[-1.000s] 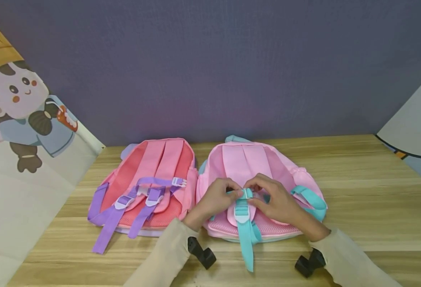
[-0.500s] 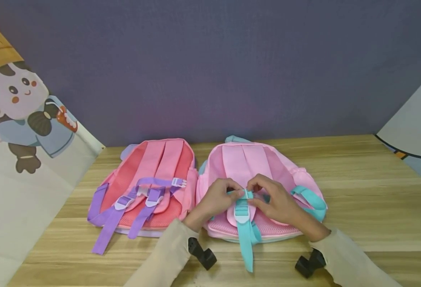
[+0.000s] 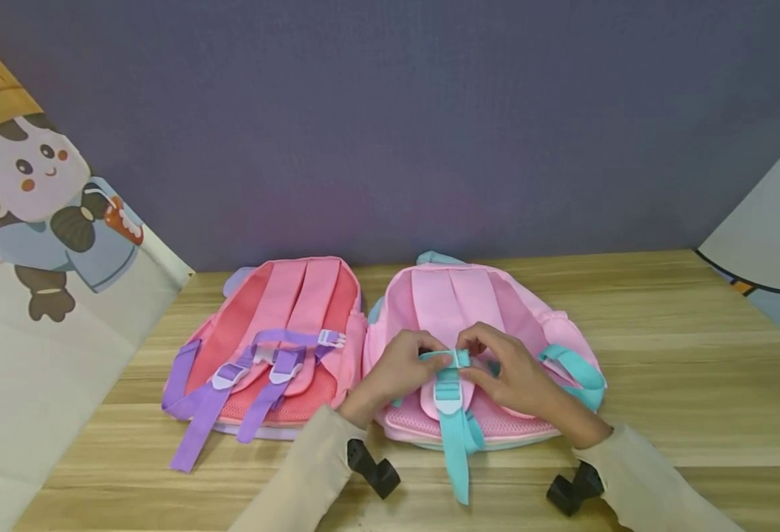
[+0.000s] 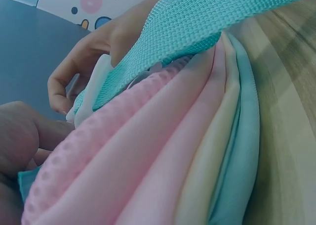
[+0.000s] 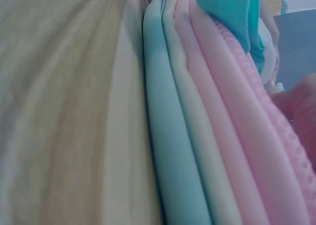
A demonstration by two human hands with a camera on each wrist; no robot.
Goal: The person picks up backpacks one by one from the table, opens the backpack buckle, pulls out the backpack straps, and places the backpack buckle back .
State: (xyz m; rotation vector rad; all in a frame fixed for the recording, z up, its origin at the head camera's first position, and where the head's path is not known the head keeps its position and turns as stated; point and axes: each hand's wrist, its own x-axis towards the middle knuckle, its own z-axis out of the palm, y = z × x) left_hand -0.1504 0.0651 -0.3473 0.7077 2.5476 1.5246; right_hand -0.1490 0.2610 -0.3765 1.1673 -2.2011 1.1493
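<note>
A light pink backpack (image 3: 397, 310) lies with its strap side up on the table. Over its lower middle, my left hand (image 3: 399, 369) pinches a teal strap (image 3: 439, 357) between thumb and fingers. Facing it, my right hand (image 3: 512, 373) pinches the same strap's other side at a small white buckle (image 3: 458, 358); its exact parts are too small to tell. Just below sits a white strap adjuster (image 3: 448, 399), from which a loose teal strap end (image 3: 455, 458) hangs past the bag's edge. In the left wrist view, teal webbing (image 4: 187, 29) crosses in front of the right hand's fingers.
Touching on the left lies a coral pink backpack (image 3: 277, 295) with purple straps (image 3: 197, 428) and white buckles. A teal side strap (image 3: 579, 373) loops at the right. Both bags rest on a wooden table (image 3: 682, 355) before a dark blue panel (image 3: 390, 133).
Both hands stay in nearly the same place. The fingers shift slightly at the buckle, and a little more of the teal strap shows between them. The backpacks have not moved.
</note>
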